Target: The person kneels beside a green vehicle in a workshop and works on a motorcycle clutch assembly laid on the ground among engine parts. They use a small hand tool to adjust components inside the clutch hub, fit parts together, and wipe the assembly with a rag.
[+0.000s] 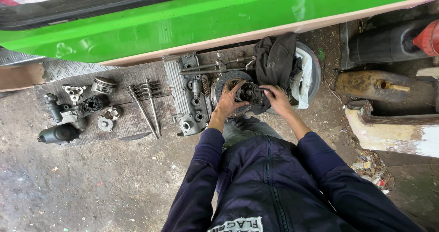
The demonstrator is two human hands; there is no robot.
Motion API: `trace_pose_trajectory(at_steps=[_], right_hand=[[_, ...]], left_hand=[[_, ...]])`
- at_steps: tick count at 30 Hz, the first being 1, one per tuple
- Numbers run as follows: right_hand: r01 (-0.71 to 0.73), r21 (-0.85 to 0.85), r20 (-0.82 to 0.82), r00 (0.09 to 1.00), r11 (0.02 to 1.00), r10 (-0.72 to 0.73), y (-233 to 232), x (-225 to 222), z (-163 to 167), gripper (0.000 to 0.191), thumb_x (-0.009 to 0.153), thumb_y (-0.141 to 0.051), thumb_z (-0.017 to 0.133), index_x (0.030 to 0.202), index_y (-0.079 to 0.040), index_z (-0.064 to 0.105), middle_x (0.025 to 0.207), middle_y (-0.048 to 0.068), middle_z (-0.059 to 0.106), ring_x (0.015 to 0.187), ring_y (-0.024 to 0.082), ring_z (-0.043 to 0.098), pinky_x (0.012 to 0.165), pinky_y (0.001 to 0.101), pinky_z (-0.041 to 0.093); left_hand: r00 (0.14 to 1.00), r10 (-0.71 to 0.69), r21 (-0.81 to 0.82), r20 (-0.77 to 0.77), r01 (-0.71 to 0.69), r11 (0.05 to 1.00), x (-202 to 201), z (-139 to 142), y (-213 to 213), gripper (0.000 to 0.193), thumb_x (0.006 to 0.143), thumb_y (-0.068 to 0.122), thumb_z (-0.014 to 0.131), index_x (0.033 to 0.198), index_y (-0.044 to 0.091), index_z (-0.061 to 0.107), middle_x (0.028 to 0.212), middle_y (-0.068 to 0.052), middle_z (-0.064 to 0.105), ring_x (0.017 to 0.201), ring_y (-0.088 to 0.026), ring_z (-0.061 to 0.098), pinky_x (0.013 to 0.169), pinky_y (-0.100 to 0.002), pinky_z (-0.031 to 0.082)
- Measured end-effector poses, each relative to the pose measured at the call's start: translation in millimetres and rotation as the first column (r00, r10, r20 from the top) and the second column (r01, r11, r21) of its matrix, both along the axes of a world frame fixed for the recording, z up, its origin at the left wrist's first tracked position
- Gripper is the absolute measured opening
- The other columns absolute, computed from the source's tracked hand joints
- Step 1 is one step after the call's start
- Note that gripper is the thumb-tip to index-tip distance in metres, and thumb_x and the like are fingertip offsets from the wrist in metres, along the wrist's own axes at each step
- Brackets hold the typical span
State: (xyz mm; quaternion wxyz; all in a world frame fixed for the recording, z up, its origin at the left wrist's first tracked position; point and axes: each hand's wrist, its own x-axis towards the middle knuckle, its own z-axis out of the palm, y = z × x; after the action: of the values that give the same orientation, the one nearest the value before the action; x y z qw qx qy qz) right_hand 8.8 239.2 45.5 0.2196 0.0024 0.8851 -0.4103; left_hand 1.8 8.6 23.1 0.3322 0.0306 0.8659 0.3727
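Both my hands hold a dark, greasy round engine part (249, 93) over a circular clutch-like disc (225, 81) on the ground. My left hand (227, 101) grips the part's left side and my right hand (277, 99) grips its right side. My sleeves are dark blue. A dark rag (275, 58) lies draped over a round basin (313, 74) just beyond my hands.
A grey cylinder-head cover (186, 95), two valves with springs (147, 105), a piston (104, 85) and small housings (68, 114) lie on a board to the left. A green car body (215, 21) runs behind. Dark and rusty jerrycans (373, 85) and a concrete kerb (393, 136) stand at the right.
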Motion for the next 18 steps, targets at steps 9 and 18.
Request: trace_pose_trajectory(at_steps=[9,18], right_hand=[[-0.336,0.627,0.002,0.903,0.703,0.43,-53.5,0.2,2.4,0.057,0.093,-0.031,0.066,0.149,-0.025,0.054,0.11,0.021,0.053,0.102,0.036,0.052,0.089,0.0477,0.044],[-0.205,0.536,-0.196,0.913,0.819,0.357,-64.9,-5.8,-8.2,0.053,0.091,-0.028,0.071,0.137,-0.01,0.055,0.12,0.02,0.06,0.115,0.037,0.056,0.096,0.0527,0.043]], left_hand=[[0.989,0.077,0.085,-0.128,-0.067,0.994,5.5,-3.8,1.1,0.111,0.068,0.044,0.091,0.157,0.046,0.024,0.156,-0.032,0.035,0.149,-0.053,0.025,0.118,-0.053,0.036],[0.998,0.058,0.021,-0.006,-0.058,0.998,4.1,-2.0,0.8,0.111,0.072,0.046,0.087,0.158,0.05,0.017,0.159,-0.037,0.024,0.148,-0.052,0.024,0.115,-0.051,0.041]])
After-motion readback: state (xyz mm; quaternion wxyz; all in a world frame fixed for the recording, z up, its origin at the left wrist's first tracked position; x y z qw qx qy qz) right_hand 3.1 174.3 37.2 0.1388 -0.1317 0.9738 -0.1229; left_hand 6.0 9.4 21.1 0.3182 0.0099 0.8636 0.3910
